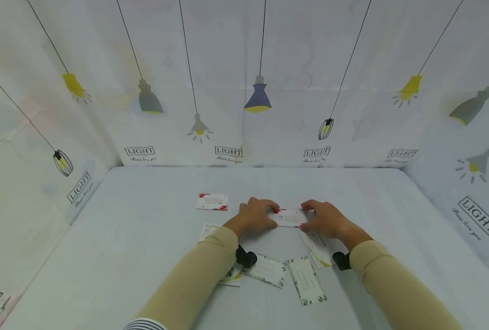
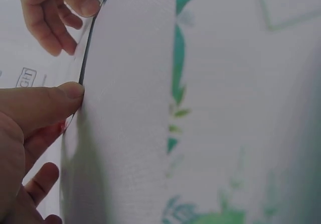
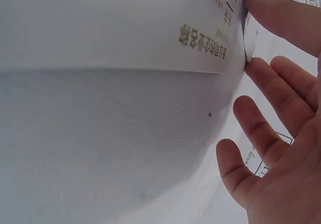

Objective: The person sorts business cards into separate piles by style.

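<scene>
A white business card with red flowers at its corners [image 1: 290,218] lies flat between both hands in the head view. Its left end is pinched by the thumb and fingers of my left hand [image 1: 256,214]. At the opposite end, my right hand [image 1: 326,220] pinches the card between thumb and forefinger. In the right wrist view, the other fingers [image 3: 253,126] of that hand spread loosely away. A white card with a yellow curve [image 1: 319,251] lies just below my right hand, partly covered by it. The left wrist view has a leaf-printed card [image 2: 241,83] large and close.
Another red-flowered card [image 1: 212,202] lies left of my left hand. Two leaf-bordered cards [image 1: 267,270] [image 1: 306,280] rest nearer the front. My left sleeve partly covers a printed white card [image 1: 208,228] and a yellow-edged card [image 1: 233,278]. Lamp-printed cloth [image 1: 286,128] hangs behind the white table [image 1: 145,256].
</scene>
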Available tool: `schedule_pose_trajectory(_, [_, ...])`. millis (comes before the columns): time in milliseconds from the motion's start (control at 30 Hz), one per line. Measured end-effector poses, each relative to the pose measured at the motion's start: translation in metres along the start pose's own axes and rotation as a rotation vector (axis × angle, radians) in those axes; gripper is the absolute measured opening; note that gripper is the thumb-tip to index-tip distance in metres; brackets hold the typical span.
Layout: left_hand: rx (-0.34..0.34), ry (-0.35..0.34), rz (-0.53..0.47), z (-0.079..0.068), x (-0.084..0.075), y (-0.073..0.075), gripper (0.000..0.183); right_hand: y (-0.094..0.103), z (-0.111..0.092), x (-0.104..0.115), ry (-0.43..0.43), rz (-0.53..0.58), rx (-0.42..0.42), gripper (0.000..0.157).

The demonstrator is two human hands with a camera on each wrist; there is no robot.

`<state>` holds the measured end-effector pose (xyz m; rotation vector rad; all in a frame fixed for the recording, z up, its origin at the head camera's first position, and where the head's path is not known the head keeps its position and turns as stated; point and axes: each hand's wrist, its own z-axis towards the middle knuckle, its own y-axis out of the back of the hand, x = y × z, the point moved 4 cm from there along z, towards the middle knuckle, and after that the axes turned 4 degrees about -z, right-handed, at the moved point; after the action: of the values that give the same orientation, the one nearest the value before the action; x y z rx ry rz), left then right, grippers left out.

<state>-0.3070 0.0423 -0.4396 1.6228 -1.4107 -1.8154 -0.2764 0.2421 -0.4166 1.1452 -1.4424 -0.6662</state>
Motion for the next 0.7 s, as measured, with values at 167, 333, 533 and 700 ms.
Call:
schedule_pose_trajectory(167, [-0.010, -0.015, -0.018, -0.003, 0.002, -0.002, 0.039, -0.006, 0.001, -0.002, 0.017, -0.007, -0.006, 0.065])
schedule_pose_trajectory(333, [-0.022, -0.015, -0.039, -0.008, 0.006, 0.007, 0.037, -0.003, -0.002, 0.004, 0.085, -0.050, -0.061, 0.063])
schedule_pose_trajectory(533, [-0.038, -0.018, -0.081, -0.016, 0.013, 0.027, 0.041, 0.005, -0.005, 0.024, 0.136, -0.043, -0.153, 0.062])
schedule_pose_trajectory(700, [-0.061, -0.036, -0.099, -0.021, 0.024, 0.045, 0.045, 0.007, -0.003, 0.040, 0.183, -0.006, -0.223, 0.063])
